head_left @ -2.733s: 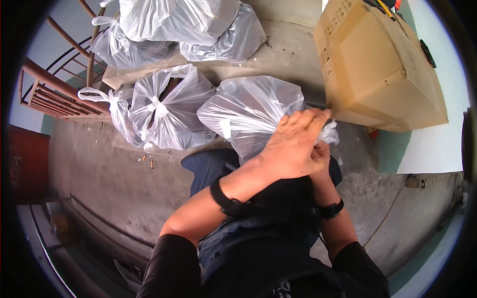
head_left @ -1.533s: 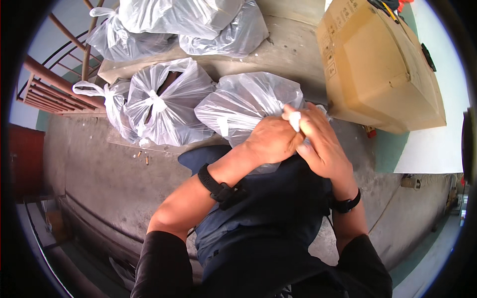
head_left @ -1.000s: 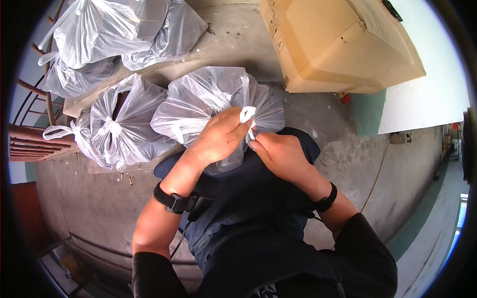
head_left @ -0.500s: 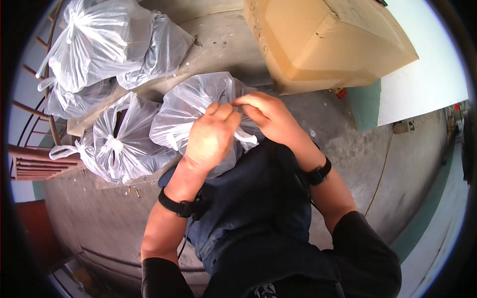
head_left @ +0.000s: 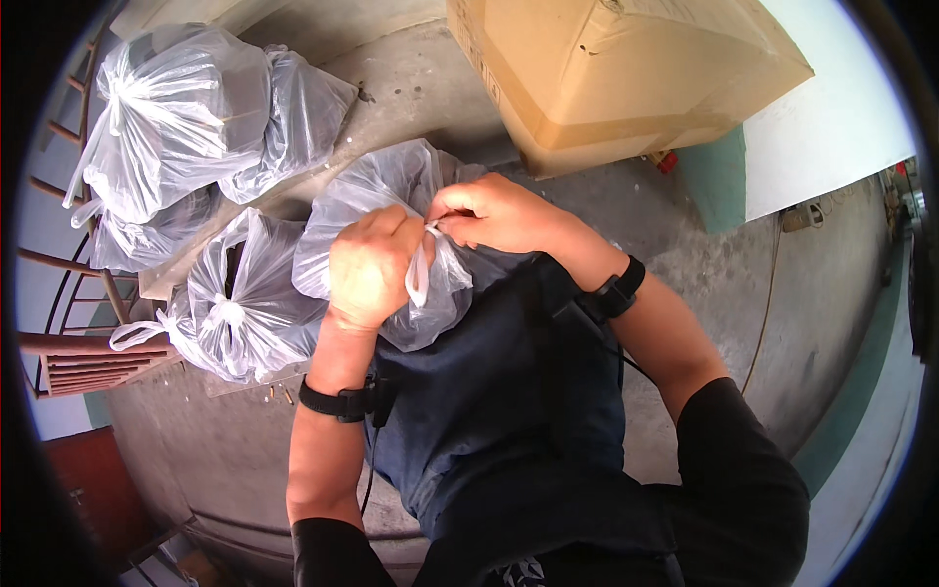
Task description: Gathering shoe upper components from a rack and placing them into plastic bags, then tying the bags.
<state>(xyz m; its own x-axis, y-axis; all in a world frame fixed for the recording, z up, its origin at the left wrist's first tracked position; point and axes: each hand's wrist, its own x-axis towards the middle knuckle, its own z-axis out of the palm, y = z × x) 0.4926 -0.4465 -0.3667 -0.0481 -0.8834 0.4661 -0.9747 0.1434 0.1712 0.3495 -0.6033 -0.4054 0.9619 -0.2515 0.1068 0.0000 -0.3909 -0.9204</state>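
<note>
A filled, translucent white plastic bag sits right in front of me against my dark clothing. Both my hands are at its gathered top. My left hand is closed, its fingers curled round part of the bag's neck. My right hand pinches the twisted plastic between thumb and forefinger, close beside the left fingers. A loose white end of the bag hangs down between the hands. Close by on the left is another plastic bag, knotted at its top.
More tied plastic bags are piled on the steps at the upper left, near a brown metal railing. A big cardboard box stands at the upper right. Concrete floor stretches to the right, toward a green and white wall.
My left hand has shifted slightly left and down. My right hand has turned flatter, its fingertips pulling the bag's neck closer to the left hand. The whole view has tilted slightly.
</note>
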